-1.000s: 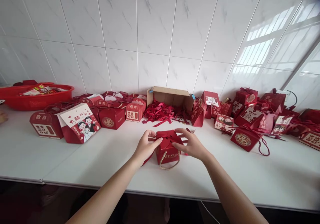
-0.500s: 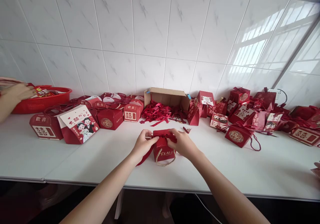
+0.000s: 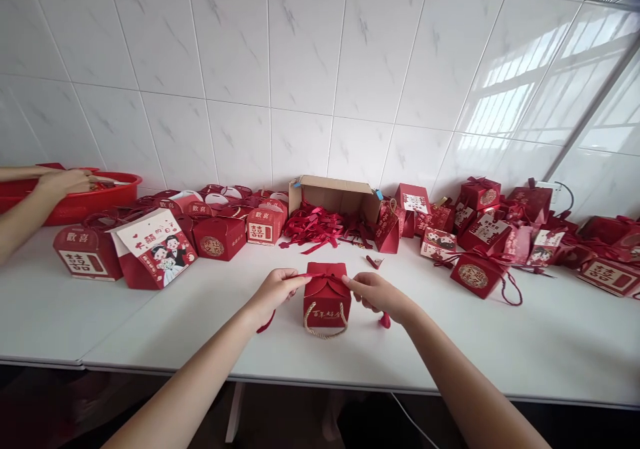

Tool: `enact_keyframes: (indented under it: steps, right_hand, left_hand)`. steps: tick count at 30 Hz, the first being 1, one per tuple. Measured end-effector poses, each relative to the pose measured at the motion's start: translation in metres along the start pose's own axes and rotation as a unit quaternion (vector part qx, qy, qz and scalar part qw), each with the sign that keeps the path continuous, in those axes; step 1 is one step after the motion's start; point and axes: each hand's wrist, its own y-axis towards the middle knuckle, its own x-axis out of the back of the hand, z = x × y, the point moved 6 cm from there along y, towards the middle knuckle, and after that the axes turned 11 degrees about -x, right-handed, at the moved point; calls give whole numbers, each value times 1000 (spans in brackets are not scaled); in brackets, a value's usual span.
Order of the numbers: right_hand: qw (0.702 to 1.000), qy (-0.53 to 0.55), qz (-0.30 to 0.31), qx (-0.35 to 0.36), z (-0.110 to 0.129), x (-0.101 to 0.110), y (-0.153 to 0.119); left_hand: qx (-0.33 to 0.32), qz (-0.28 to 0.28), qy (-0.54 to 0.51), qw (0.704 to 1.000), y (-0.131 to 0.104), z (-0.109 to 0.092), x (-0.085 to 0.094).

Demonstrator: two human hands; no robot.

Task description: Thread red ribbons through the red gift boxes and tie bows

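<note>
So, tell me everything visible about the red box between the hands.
The red box looks like card, with gold writing in front and curved flaps folded over its top. A twisted rope handle hangs down its front. It stands upright on the white table, a red ribbon across its top, held by the left hand and right hand.

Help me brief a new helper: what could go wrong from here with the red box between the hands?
The left hand and right hand both pinch the red ribbon, and neither braces the red box, so an uneven pull might slide or twist it. The ribbon crosses the folded top flaps, so tugging hard could crease them.
</note>
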Motion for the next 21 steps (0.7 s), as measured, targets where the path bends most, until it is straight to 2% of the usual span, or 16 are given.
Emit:
enact_keyframes:
  steps: [2, 5, 10, 16, 19, 21]
  right_hand:
    - [998, 20, 59, -3, -1, -4, 0]
    - [993, 63, 100, 12, 0, -7, 0]
    - [990, 102, 87, 49, -1, -3, 5]
    - [991, 75, 82, 72, -5, 3, -3]
    - [991, 63, 102, 58, -7, 2, -11]
    - [988, 58, 140, 33, -10, -1, -15]
  left_hand:
    - [4, 17, -21, 1000, 1, -4, -1]
    - [7, 35, -41, 999, 4, -7, -3]
    - [-2, 23, -30, 999, 8, -2, 1]
    - [-14, 53, 0, 999, 6, -3, 5]
    - [-24, 62, 17, 998, 1, -11, 5]
    - [-29, 60, 39, 997, -2, -15, 6]
